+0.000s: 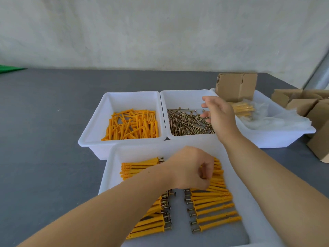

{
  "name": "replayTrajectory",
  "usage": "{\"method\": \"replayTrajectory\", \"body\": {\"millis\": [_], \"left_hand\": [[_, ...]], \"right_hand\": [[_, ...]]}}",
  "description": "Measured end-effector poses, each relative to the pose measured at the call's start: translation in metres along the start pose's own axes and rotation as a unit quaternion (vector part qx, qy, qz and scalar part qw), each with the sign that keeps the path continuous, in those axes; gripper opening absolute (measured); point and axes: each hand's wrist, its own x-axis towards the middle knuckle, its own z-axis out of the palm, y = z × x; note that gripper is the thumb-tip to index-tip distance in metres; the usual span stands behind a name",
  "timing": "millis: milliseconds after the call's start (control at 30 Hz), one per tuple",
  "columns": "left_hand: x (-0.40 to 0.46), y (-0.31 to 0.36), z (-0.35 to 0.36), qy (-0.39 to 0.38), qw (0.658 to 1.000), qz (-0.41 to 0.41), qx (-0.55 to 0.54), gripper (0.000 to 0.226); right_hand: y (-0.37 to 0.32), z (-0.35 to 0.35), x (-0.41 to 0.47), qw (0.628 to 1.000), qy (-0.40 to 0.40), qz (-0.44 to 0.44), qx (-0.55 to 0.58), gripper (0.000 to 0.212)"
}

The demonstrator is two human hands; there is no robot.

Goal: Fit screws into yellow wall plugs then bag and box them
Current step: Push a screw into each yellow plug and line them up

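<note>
A grey table (44, 122) carries four white tubs, with a green scrap (10, 69) at its far left edge. The left back tub (92, 129) holds loose yellow plugs (132, 124) lying every way. In front of it, the near tub (110, 168) holds plugs with screws fitted (212, 209), laid in rough rows, screw heads towards the middle, one batch to the left and one to the right.

The left hand (190, 169) reaches across this tub, its fingers curled down among the fitted plugs at the top of the right batch; whether it actually pinches any of them I cannot tell, since the knuckles hide the fingertips.

The middle back tub (178, 97) holds a heap of loose screws (187, 122). The right hand (219, 113) hovers over its right side, fingers relaxed and spread, holding nothing, the palm turned left.

The right back tub (277, 138) holds clear bags (277, 120), one bagged bundle (243, 108) of fitted plugs just behind the right hand, and a folded cardboard box (235, 86) standing upright at its far end. More flat boxes (309, 104) lie on the table at the far right.
</note>
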Motion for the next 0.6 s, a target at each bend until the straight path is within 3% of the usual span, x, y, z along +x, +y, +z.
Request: {"method": "replayTrajectory", "body": {"millis": [200,300,400,500,600], "left_hand": [[0.005,-0.009,0.001,-0.066,0.971,0.019,0.230,0.020],[0.006,-0.010,0.001,-0.018,0.970,0.027,0.240,0.022],[0.006,-0.021,-0.012,0.150,0.970,0.008,0.193,0.014],[0.005,-0.039,-0.032,0.302,0.929,-0.053,0.207,0.014],[-0.001,-0.065,-0.050,0.318,0.895,-0.214,0.227,0.022]], "right_hand": [[0.009,0.002,0.003,0.994,-0.041,-0.004,-0.101,0.016],[0.013,0.001,0.005,0.964,-0.083,-0.018,-0.253,0.020],[0.011,0.004,0.009,0.875,-0.203,0.034,-0.439,0.031],[-0.003,0.012,0.012,0.757,-0.368,0.103,-0.530,0.046],[-0.015,0.015,0.012,0.718,-0.437,0.115,-0.529,0.045]]}}
